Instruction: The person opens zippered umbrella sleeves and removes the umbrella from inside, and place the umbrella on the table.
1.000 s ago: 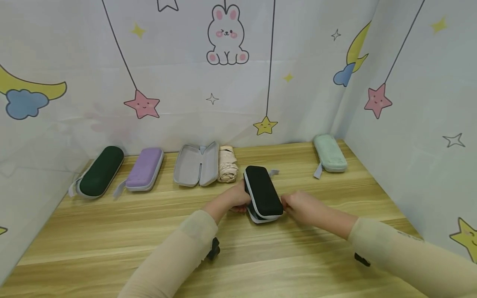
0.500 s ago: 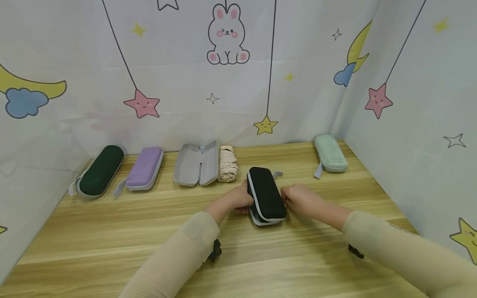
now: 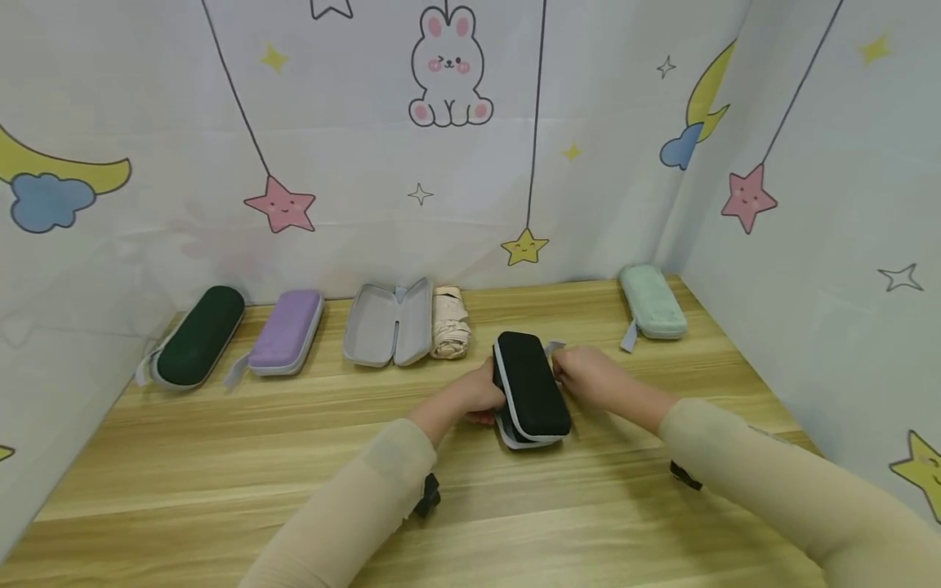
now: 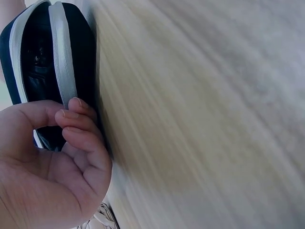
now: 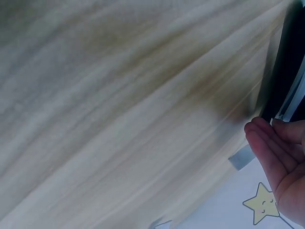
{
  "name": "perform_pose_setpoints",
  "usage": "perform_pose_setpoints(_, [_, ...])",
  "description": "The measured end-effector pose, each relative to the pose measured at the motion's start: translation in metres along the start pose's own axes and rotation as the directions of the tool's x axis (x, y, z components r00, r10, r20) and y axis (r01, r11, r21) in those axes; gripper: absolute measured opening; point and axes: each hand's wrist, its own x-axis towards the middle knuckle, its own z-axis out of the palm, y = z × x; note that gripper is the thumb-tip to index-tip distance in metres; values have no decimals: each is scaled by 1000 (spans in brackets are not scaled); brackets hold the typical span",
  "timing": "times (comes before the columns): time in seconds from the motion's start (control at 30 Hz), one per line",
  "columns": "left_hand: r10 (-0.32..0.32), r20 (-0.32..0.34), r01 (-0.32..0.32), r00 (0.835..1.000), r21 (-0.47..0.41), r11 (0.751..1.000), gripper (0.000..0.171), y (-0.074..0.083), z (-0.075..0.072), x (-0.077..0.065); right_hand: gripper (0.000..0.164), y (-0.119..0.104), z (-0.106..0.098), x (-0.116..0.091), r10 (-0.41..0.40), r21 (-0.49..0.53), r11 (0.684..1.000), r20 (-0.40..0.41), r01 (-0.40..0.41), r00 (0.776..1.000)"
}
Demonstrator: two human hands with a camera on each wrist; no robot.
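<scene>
A black zip case (image 3: 535, 384) with a white zipper edge lies on the table, its lid slightly raised along the left and near sides. My left hand (image 3: 478, 392) grips its left side. In the left wrist view, the thumb and fingers of the left hand (image 4: 52, 167) pinch the lower zipper edge (image 4: 63, 57), and something dark and shiny (image 4: 38, 62) shows through the gap. On the right side, my right hand (image 3: 588, 376) pinches the small zipper pull (image 5: 272, 122), mostly hidden by the fingertips. A grey fabric tab (image 3: 556, 346) sticks out beyond that hand.
Along the back wall stand a dark green case (image 3: 202, 336), a purple case (image 3: 285, 333), an open grey case (image 3: 372, 327) and a crumpled beige bundle (image 3: 450, 322). A mint green case (image 3: 653, 302) lies at the back right. Printed fabric (image 3: 603, 204) encloses the table.
My right hand has moved along the case's right side toward its far end, nearer the grey tab. The case and my left hand have shifted slightly right and toward me.
</scene>
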Motion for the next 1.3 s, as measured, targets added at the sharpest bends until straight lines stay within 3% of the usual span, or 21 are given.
perform_pose_setpoints(0.13, [12,3,-12,1000,23,1000,92,1,-1,-1,18,2,-1,5,25,0,1000,10,-25,1000])
perform_pose_setpoints(0.37, [28,17,-28,999,37,999,92,1,-2,0,18,5,-2,11,8,-47,999,-42,-10,999])
perform_pose_setpoints(0.57, [29,16,-29,999,29,999,85,-2,-2,3,18,6,-2,14,15,-51,999,-26,-17,1000])
perform_pose_setpoints(1.0, [23,25,-24,999,31,999,91,-1,-2,2,15,6,0,15,20,-53,998,-45,-23,999])
perform_pose_setpoints(1.2, [22,-5,-23,1000,-24,999,81,-3,-3,-2,8,6,-2,15,51,-53,997,1,-51,999])
perform_pose_setpoints(1.3, [20,-45,-21,999,-15,1000,61,-5,-5,-3,1,6,-6,14,99,-53,994,20,-98,995])
